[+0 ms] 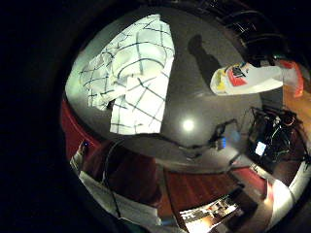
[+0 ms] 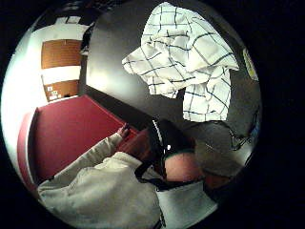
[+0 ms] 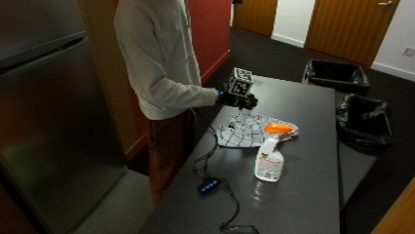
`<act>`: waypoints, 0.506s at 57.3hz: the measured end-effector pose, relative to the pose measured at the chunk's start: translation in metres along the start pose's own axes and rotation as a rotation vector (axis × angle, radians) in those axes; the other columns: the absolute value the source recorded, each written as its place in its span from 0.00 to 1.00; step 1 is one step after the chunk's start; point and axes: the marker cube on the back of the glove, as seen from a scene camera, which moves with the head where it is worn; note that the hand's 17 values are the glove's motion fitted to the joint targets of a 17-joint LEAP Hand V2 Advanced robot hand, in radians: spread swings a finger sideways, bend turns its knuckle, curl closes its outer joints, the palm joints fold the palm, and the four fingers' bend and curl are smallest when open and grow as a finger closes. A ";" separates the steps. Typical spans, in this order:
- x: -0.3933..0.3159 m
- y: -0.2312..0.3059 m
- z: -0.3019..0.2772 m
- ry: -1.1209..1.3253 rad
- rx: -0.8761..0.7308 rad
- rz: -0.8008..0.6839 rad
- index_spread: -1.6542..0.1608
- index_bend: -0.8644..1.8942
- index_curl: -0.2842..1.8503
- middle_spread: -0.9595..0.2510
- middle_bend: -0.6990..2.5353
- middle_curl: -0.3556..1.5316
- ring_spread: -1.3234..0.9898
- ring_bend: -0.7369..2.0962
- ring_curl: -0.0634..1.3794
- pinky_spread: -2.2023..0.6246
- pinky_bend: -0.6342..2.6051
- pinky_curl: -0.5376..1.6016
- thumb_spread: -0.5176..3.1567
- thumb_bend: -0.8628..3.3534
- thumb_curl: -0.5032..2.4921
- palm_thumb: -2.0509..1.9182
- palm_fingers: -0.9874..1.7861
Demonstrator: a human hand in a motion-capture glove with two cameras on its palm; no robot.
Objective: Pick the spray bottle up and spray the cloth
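A white spray bottle with an orange trigger head stands upright on the dark table, just in front of the cloth. The white cloth with dark checks lies crumpled near the table's left edge. My gloved right hand hovers above the cloth's far side, apart from both things, with relaxed fingers that hold nothing. In the little finger side palm view the cloth is spread on the table and the bottle stands well off to one side of it. The thumb side palm view looks down on the cloth.
A black power strip with blue lights and its cable lie on the table's near left part. Two black-lined bins stand on the floor beyond the table's right side. A steel fridge is behind the person.
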 end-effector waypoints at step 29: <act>0.020 0.036 -0.019 -0.024 0.174 0.030 0.66 0.38 0.25 0.71 0.27 0.30 0.55 0.33 0.13 0.83 0.29 0.36 0.41 0.22 0.26 0.66 0.38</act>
